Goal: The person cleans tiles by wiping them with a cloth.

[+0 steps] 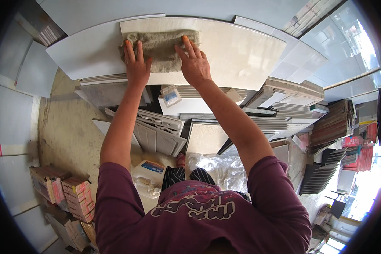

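A folded brown-grey cloth [163, 51] lies spread against the upper part of a large glossy cream tile [237, 51]. My left hand [137, 67] presses on the cloth's left end, its fingers stretched out and apart. At the cloth's right end rests my right hand [196, 63], also with fingers extended and spread over the fabric. Neither hand is closed around the cloth. Both arms reach forward over stacks of tiles. Part of the cloth's lower edge lies between my wrists.
Stacked tiles and panels [156, 137] lean below the cream tile, with a small white packet [171, 96] on one stack. Near my feet are a plastic jug [148, 178] and clear plastic wrap [224, 169]. Boxes [78, 197] stand left, more tile stacks [332, 122] right.
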`<state>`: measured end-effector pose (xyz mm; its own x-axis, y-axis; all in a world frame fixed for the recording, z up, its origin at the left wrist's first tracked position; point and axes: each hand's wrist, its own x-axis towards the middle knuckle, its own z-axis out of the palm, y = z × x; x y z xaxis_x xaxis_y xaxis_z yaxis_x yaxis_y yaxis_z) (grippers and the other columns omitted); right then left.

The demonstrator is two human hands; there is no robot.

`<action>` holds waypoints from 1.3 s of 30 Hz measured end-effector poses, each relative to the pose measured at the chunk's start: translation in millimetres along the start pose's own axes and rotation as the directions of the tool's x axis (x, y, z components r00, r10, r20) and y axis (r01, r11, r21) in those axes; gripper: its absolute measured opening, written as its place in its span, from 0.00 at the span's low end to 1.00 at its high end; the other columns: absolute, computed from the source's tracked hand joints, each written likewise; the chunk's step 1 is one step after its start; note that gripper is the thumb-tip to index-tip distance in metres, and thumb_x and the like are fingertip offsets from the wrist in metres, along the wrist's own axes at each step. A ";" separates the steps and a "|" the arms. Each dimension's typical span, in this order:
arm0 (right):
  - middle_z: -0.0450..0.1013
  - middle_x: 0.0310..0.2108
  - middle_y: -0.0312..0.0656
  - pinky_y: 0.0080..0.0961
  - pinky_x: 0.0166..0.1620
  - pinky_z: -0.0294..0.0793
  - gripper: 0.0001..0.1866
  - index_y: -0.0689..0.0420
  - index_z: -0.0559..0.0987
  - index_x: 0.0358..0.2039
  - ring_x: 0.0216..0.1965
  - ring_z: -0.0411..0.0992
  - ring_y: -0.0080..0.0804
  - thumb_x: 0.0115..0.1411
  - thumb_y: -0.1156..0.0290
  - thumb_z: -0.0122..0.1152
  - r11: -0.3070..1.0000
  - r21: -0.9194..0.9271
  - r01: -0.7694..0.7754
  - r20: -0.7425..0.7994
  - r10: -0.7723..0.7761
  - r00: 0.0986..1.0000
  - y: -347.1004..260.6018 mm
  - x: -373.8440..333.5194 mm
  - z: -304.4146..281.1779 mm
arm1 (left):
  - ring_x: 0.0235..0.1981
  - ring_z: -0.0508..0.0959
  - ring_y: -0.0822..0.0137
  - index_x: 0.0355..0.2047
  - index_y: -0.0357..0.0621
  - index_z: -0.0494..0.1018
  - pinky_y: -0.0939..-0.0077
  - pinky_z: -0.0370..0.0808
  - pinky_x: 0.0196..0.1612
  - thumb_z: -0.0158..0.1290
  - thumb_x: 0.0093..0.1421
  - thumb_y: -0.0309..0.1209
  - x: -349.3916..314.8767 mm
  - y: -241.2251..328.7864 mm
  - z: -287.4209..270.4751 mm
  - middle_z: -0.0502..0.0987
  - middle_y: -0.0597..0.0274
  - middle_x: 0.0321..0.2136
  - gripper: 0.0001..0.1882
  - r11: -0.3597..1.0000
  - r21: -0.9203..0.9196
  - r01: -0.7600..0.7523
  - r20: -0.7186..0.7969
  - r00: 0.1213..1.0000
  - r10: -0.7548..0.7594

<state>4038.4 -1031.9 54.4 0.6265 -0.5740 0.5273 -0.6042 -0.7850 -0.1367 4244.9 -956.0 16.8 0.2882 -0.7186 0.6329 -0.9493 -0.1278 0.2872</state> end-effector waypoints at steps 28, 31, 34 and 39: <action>0.68 0.36 0.39 0.34 0.40 0.74 0.08 0.49 0.77 0.31 0.40 0.71 0.39 0.51 0.76 0.55 0.962 0.202 -0.184 0.128 0.160 0.979 10.4 -68.7 42.2 | 0.26 0.74 0.56 0.22 0.40 0.73 0.66 0.71 0.29 0.57 0.51 0.24 -86.6 -33.8 63.1 0.72 0.55 0.24 0.04 0.866 -0.368 0.338 -0.049 0.923 -0.381; 0.68 0.35 0.39 0.34 0.37 0.75 0.08 0.50 0.77 0.30 0.39 0.71 0.39 0.50 0.77 0.54 0.958 0.238 -0.161 0.002 0.165 0.986 15.0 -40.6 21.8 | 0.25 0.75 0.67 0.24 0.39 0.76 0.74 0.72 0.28 0.59 0.51 0.23 -42.0 -22.5 43.3 0.72 0.59 0.21 0.03 0.923 -0.304 0.236 -0.294 0.898 -0.326; 0.68 0.34 0.38 0.34 0.34 0.75 0.08 0.50 0.78 0.29 0.38 0.71 0.38 0.50 0.77 0.54 0.963 0.234 -0.136 -0.188 0.183 0.965 20.0 0.2 -5.8 | 0.26 0.75 0.67 0.28 0.39 0.76 0.76 0.72 0.28 0.60 0.51 0.22 18.0 -1.7 19.9 0.72 0.58 0.28 0.04 0.910 -0.411 0.050 -0.442 0.862 -0.247; 0.68 0.38 0.36 0.33 0.37 0.76 0.09 0.49 0.79 0.33 0.41 0.70 0.36 0.52 0.76 0.55 0.939 0.212 -0.271 -0.282 0.324 0.903 36.4 34.8 -37.3 | 0.39 0.72 0.59 0.43 0.48 0.76 0.66 0.71 0.43 0.58 0.52 0.23 76.2 43.2 13.5 0.70 0.57 0.39 0.17 0.970 -0.242 -0.030 -0.430 0.899 -0.080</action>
<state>4019.9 -1071.7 99.1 0.2312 -0.7073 0.6680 -0.6326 -0.6309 -0.4491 4224.2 -1025.5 67.6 0.3887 -0.3418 0.8556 -0.8989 0.0630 0.4335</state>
